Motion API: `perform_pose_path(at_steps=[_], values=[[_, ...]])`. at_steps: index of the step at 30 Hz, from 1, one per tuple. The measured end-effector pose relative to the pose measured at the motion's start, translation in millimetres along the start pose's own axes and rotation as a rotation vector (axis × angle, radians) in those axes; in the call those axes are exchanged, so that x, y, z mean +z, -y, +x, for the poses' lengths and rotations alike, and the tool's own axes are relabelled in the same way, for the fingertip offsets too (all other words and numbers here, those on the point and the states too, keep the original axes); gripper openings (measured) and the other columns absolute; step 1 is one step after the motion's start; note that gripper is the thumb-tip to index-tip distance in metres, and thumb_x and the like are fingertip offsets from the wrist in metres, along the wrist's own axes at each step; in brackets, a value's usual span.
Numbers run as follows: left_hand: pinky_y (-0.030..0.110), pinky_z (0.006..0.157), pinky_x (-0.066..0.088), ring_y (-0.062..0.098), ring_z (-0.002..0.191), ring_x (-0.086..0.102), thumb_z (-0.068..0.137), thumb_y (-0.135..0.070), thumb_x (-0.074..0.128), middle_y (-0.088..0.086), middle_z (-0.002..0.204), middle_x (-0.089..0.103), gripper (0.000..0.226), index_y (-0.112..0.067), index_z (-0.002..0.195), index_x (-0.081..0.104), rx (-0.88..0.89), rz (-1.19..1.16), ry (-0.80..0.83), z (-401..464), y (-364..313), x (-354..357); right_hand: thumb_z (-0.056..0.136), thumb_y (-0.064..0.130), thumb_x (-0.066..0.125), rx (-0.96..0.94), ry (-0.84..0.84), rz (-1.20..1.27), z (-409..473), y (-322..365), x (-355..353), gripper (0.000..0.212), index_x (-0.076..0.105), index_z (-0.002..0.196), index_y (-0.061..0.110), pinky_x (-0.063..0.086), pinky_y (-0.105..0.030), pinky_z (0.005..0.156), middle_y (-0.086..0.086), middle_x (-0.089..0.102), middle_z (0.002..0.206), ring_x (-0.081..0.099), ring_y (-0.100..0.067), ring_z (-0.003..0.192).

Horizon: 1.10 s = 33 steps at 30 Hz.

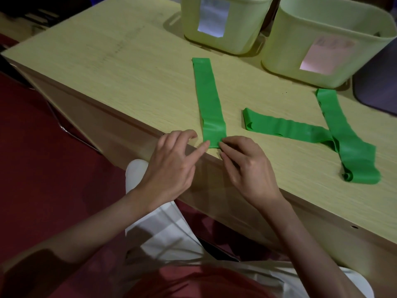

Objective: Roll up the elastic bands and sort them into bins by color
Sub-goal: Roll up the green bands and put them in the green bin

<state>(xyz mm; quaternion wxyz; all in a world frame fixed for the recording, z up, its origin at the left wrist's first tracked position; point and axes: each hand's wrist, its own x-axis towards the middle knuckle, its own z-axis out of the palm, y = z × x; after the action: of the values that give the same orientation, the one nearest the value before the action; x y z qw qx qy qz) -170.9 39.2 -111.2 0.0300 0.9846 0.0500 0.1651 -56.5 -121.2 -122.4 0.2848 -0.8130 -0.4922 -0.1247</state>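
A green elastic band [208, 97] lies flat on the wooden table [120, 67], running from the bins down to the near edge. My left hand [171, 166] touches its near end with a fingertip at the left corner. My right hand [247, 166] pinches the same end at its right corner. Two more green bands lie to the right: one [285, 129] stretched sideways, the other [343, 134] crossing over its right end. Two pale green bins stand at the back, one [225, 20] with a white label and one [322, 44] with a pink label.
A dark object [376, 91] sits at the table's right edge beside the pink-labelled bin. Red floor lies to the left of the table. My lap, in white and red cloth, is below the table's near edge.
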Motion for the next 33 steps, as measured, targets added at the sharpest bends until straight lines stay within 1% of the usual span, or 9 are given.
perform_pose_path(at_steps=[3,5,11,15,18,20,24,29,33], values=[[0.042,0.093,0.03,0.031,0.113,0.044,0.079,-0.016,0.037,0.018,0.131,0.047,0.057,-0.018,0.134,0.053,-0.059,0.034,0.051,-2,-6,-2,0.097,0.017,0.054,0.005,0.009,-0.063,-2,1,2,0.027,0.068,0.112,-0.001,0.045,-0.04,0.081,-0.014,0.064,0.11,0.059,-0.029,0.1],[0.044,0.096,0.03,0.034,0.118,0.041,0.078,-0.013,0.037,0.022,0.136,0.043,0.059,-0.016,0.136,0.05,-0.09,0.047,0.057,-3,-11,-3,0.097,0.022,0.054,0.041,-0.016,-0.078,0,3,4,0.028,0.07,0.109,0.003,0.042,-0.036,0.078,-0.01,0.064,0.107,0.057,-0.026,0.098],[0.047,0.102,0.032,0.038,0.127,0.034,0.076,-0.011,0.031,0.026,0.145,0.032,0.065,-0.014,0.14,0.043,-0.172,0.071,0.076,-5,-23,-3,0.087,0.019,0.071,0.27,-0.202,0.041,11,14,17,0.013,0.076,0.087,0.007,0.049,-0.04,0.071,-0.004,0.068,0.089,0.058,-0.022,0.085],[0.047,0.102,0.031,0.038,0.129,0.033,0.075,-0.012,0.027,0.026,0.146,0.03,0.068,-0.013,0.14,0.044,-0.195,0.081,0.082,-3,-25,-2,0.085,0.019,0.072,0.375,-0.228,0.066,16,18,21,0.01,0.071,0.09,0.01,0.048,-0.037,0.074,-0.003,0.065,0.088,0.056,-0.02,0.086],[0.047,0.104,0.029,0.037,0.131,0.032,0.076,-0.02,0.028,0.024,0.148,0.028,0.067,-0.013,0.141,0.043,-0.192,0.087,0.108,-2,-25,-3,0.087,0.012,0.07,0.319,-0.216,0.099,16,18,21,0.007,0.068,0.09,0.006,0.04,-0.027,0.074,-0.006,0.06,0.087,0.051,-0.02,0.085],[0.048,0.105,0.029,0.036,0.132,0.032,0.076,-0.027,0.031,0.023,0.15,0.026,0.068,-0.013,0.141,0.043,-0.188,0.077,0.128,-2,-25,-4,0.087,0.007,0.069,0.253,-0.194,0.106,15,17,20,0.005,0.067,0.089,0.003,0.038,-0.025,0.072,-0.007,0.061,0.084,0.052,-0.021,0.082],[0.05,0.107,0.028,0.036,0.135,0.029,0.076,-0.031,0.035,0.021,0.153,0.024,0.068,-0.012,0.141,0.044,-0.188,0.057,0.135,-2,-24,-5,0.09,0.012,0.066,0.166,-0.15,0.11,12,13,12,0.011,0.07,0.09,0.002,0.042,-0.028,0.07,-0.007,0.063,0.084,0.054,-0.02,0.08],[0.052,0.109,0.026,0.036,0.139,0.024,0.082,-0.033,0.035,0.021,0.154,0.02,0.066,-0.013,0.144,0.039,-0.191,0.061,0.128,3,-19,0,0.095,0.015,0.059,0.068,-0.011,-0.021,7,9,5,0.023,0.069,0.11,0.0,0.047,-0.036,0.081,-0.011,0.06,0.103,0.051,-0.023,0.097],[0.05,0.109,0.027,0.036,0.136,0.03,0.094,-0.039,0.038,0.019,0.153,0.026,0.055,-0.013,0.143,0.041,-0.175,0.029,0.066,8,-17,4,0.097,0.021,0.056,0.046,0.056,-0.082,8,3,-1,0.029,0.066,0.118,0.002,0.046,-0.04,0.089,-0.016,0.055,0.116,0.05,-0.027,0.107]])
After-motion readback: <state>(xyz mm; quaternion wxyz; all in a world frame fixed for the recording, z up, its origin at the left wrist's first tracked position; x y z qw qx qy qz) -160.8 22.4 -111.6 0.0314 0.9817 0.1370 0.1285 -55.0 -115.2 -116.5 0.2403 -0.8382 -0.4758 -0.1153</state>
